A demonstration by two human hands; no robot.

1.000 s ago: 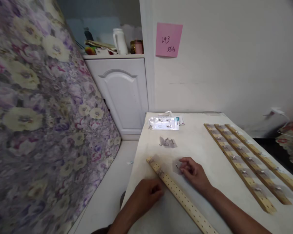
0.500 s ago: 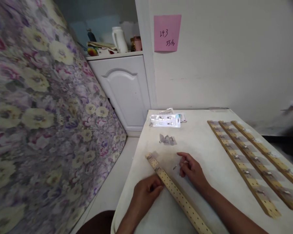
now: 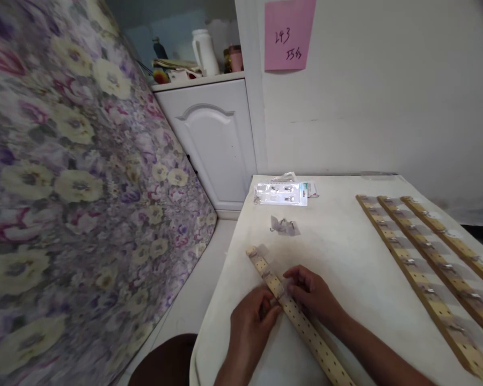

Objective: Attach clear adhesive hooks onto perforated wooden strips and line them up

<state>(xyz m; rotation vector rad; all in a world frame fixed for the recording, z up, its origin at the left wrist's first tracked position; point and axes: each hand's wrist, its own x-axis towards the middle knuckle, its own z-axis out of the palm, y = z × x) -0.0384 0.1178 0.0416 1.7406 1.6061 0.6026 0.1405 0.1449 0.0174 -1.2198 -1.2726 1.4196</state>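
Note:
A long wooden strip (image 3: 306, 329) with rows of small holes lies slantwise on the white table (image 3: 346, 252). My left hand (image 3: 251, 324) rests against its left side with the fingers curled onto the wood. My right hand (image 3: 312, 292) meets it from the right, fingertips pinched on a small clear piece with a metal hook that is pressed onto the strip. Further up the strip another clear piece (image 3: 255, 251) sits near its far end.
Three more wooden strips (image 3: 426, 268) with clear hook pieces lie side by side at the right. A blister pack of hooks (image 3: 282, 193) and loose clear hooks (image 3: 285, 226) lie at the back. A flowered mattress (image 3: 64, 187) leans at the left.
My right hand picked the small hook piece off the table and brought it left onto the strip. My left hand closed in against the strip. The view shifted slightly.

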